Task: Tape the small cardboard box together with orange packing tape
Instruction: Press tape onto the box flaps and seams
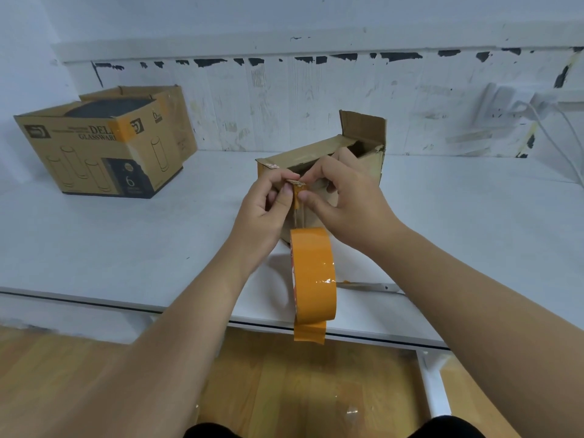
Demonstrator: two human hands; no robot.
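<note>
The small cardboard box [319, 172], mid-frame on the white table [126, 241], looks light and easily dented, so brace its walls while left hand [265, 207] and right hand [344, 197] pinch the sticky, floppy tape end [298, 192], the roll [313, 275] dangling below.

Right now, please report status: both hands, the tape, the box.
Left hand and right hand pinch the tape end. Roll hangs below. Small box still open, untaped. Nothing in the way.
</note>
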